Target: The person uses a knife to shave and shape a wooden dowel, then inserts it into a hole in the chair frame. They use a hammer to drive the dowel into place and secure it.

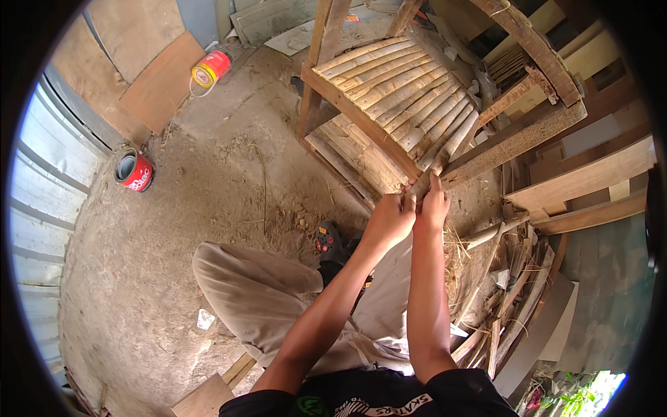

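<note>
A wooden frame (379,128) with a seat of split bamboo slats (399,87) stands in front of me, its near corner at my hands. My left hand (391,220) is closed at this corner, against the short wooden end; its fingertips are mostly hidden. Close beside it, my right hand (435,203) grips the same wooden end, just below the tip of the nearest bamboo slat (458,135). My two hands almost touch. Lower down in the frame, more bamboo slats (358,156) form a second layer.
Two red paint cans (212,67) (134,172) stand on the dirt floor (167,229) to the left. Scrap wood strips (517,306) and straw lie at my right. Wooden boards (583,181) line the right side, and corrugated metal sheeting (45,187) the left.
</note>
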The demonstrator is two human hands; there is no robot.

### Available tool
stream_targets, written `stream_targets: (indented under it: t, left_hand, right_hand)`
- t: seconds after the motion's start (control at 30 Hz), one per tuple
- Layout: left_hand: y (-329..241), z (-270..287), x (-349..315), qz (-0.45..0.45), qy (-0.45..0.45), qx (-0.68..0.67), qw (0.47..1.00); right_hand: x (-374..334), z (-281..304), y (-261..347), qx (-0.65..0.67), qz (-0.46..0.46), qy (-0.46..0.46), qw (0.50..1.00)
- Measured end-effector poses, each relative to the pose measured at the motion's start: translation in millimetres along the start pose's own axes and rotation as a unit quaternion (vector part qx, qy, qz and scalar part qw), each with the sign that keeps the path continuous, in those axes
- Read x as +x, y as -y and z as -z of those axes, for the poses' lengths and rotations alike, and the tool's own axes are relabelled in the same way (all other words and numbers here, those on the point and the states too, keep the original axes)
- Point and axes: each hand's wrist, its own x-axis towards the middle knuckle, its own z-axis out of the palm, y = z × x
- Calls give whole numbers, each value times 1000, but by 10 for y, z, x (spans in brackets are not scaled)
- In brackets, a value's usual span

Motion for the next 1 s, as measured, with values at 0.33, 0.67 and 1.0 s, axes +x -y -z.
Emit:
stream_targets:
  t: [0.33, 0.67, 1.0]
  left_hand:
    - [34, -135, 190, 55, 19, -37, 998]
    - [126, -233, 393, 86, 29, -98, 991]
    - [-92, -433, 475, 31, 0, 48, 998]
  right_hand:
    - [195, 13, 34, -20, 4, -26, 999]
    - [102, 182, -27, -45, 18, -15, 999]
    - [-61, 296, -5, -10, 13, 9, 1000]
